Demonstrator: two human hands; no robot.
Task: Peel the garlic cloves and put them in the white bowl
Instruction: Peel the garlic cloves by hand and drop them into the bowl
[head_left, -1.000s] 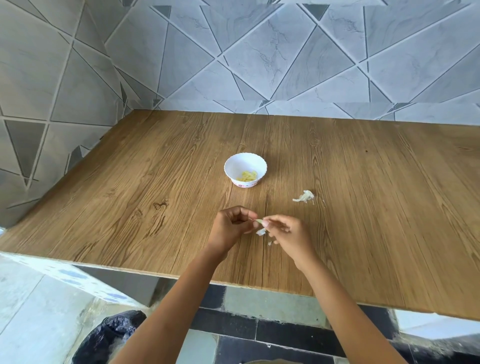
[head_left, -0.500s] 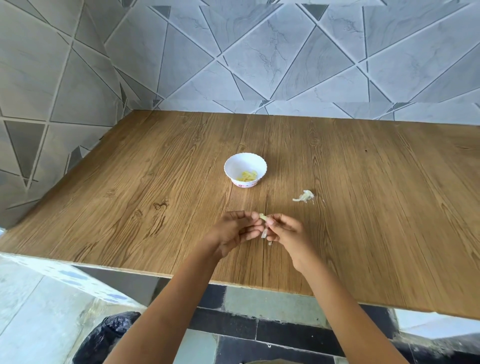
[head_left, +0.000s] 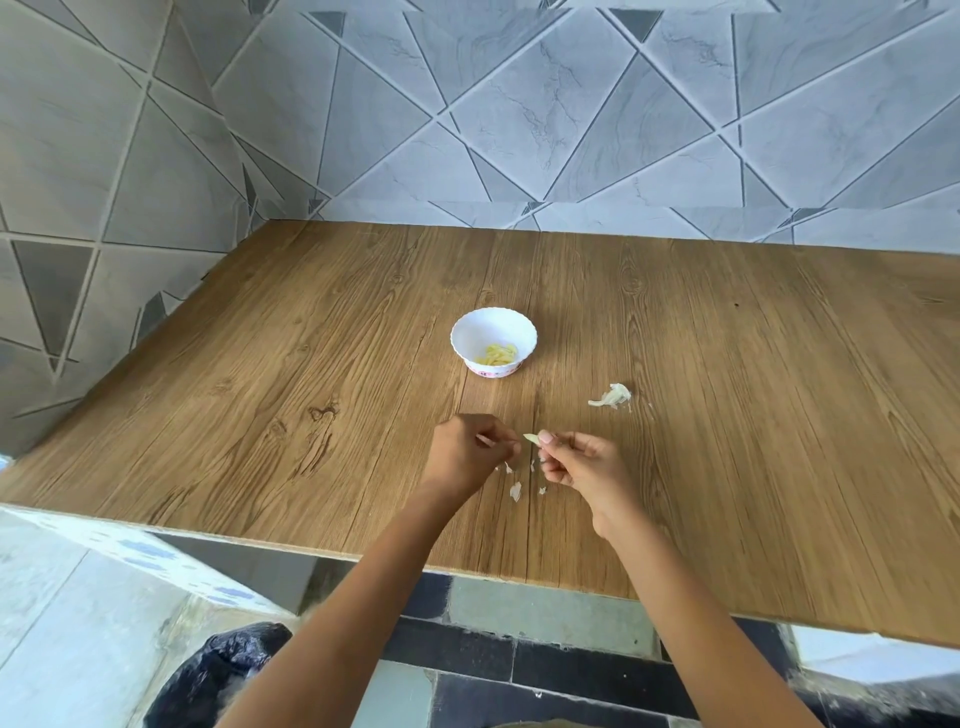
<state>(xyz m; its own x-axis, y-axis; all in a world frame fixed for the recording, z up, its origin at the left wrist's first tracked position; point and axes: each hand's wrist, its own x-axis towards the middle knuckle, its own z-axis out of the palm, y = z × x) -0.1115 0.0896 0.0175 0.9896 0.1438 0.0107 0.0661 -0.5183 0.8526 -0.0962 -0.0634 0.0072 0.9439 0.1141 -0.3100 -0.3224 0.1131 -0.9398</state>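
Note:
My right hand (head_left: 582, 467) pinches a small pale garlic clove (head_left: 531, 438) between thumb and fingertips, low over the wooden table (head_left: 311, 395). My left hand (head_left: 470, 457) hovers a short gap to the clove's left, fingers curled and thumb against the fingertips; I see nothing held in it. Scraps of garlic skin (head_left: 515, 491) lie on the table just below both hands. The white bowl (head_left: 470, 332) stands beyond the hands, upright, with several peeled yellowish cloves (head_left: 497, 355) inside.
A clump of garlic skin (head_left: 613, 396) lies right of the bowl. Tiled walls close the table at the back and left. The table's front edge runs under my forearms. A black bin bag (head_left: 218, 675) sits on the floor at lower left.
The hands, joined on the clove half a second ago, have pulled apart. The clove stays in my right hand, and more skin scraps lie beneath the hands.

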